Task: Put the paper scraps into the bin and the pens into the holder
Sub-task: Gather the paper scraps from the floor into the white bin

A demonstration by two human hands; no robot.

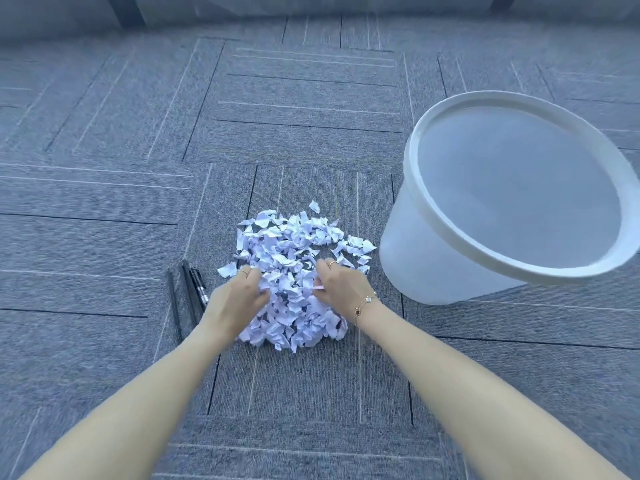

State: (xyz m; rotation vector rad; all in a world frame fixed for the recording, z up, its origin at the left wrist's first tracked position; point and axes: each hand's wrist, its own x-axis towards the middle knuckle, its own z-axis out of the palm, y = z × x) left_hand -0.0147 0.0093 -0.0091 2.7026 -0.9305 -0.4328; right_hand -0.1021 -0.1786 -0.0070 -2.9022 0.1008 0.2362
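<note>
While pens (187, 292) lie beside, both hands dig into paper scraps (294, 265).

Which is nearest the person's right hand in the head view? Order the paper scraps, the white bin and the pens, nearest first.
1. paper scraps: right under the right hand, touching its fingers.
2. white bin: standing just to the hand's right.
3. pens: past the left hand, at the pile's left edge.

The single head-worn camera looks forward and steeply down at the carpet (311, 133). It sits close above both outstretched forearms. No second view exists.
</note>
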